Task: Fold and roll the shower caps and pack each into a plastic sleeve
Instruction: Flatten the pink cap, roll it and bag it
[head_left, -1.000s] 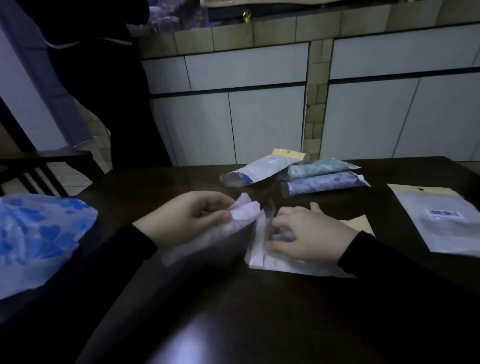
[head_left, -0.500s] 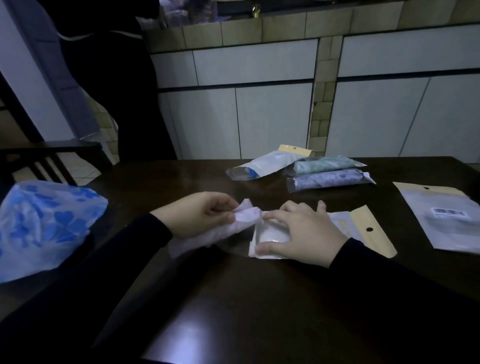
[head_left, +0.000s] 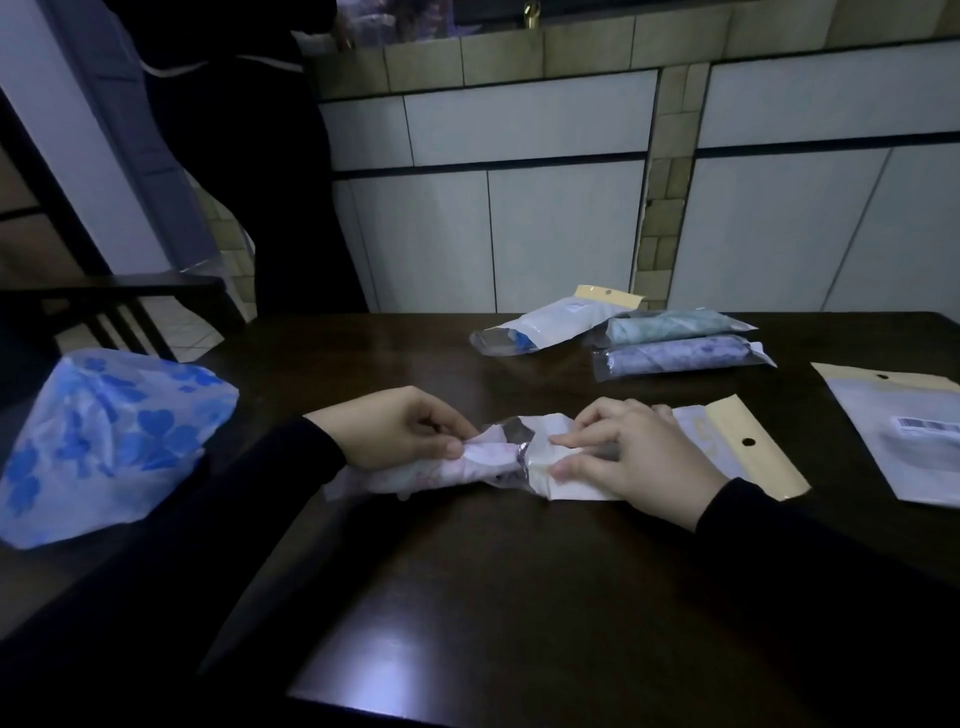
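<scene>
Your left hand (head_left: 400, 434) has thumb and fingers curled together, pinching the pale pink, rolled, thin plastic shower cap (head_left: 415, 475) near its leading end. Your right hand (head_left: 631, 457) pins the clear plastic sleeve with a tan card header (head_left: 737, 447) flat on the dark wooden table (head_left: 493, 597), thumb and forefinger clamped on the film at its mouth. The roll's tip sits right at that mouth, just entering; most of the roll trails back toward your left wrist, lying on the table.

The cap looks light, soft and slick, and a roll like this will likely spring loose if you let go. Keep your pinch close to the tip so it stays tight as it feeds in. The sleeve film is thin and floppy too; holding both lips near the opening seems the surest grip.

Beyond your hands, three filled sleeves lie together at the far side: a white one with a tan header (head_left: 550, 322), a teal roll (head_left: 670, 325) and a purple roll (head_left: 680, 356). An empty sleeve with a barcode label (head_left: 904, 431) lies at your right; its print is too small to read. An unfolded blue heart-print shower cap (head_left: 104, 441) waits at your left.
</scene>
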